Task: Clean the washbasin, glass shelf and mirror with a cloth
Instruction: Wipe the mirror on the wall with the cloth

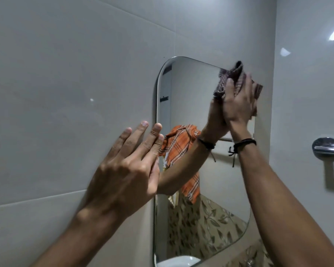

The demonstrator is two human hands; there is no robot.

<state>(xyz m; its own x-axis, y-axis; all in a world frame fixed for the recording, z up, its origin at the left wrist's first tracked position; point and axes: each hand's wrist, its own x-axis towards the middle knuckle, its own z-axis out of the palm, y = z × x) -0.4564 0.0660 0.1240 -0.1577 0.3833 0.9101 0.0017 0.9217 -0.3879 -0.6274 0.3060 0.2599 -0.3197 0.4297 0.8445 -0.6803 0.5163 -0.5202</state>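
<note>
The tall frameless glass mirror with rounded corners and a bevelled edge [191, 97] hangs on the glossy pale grey tiled wall [66, 74]. At its upper right corner, the crumpled dark brown striped woven cloth [223, 83] is pressed against the glass under the right hand [239, 105], whose fingers lie spread and fairly straight over the fabric. The left hand [123, 170] grasps nothing, its straight fingers resting against the tile at the mirror's left edge, while a thin black cord bracelet [244, 142] circles the right wrist.
</note>
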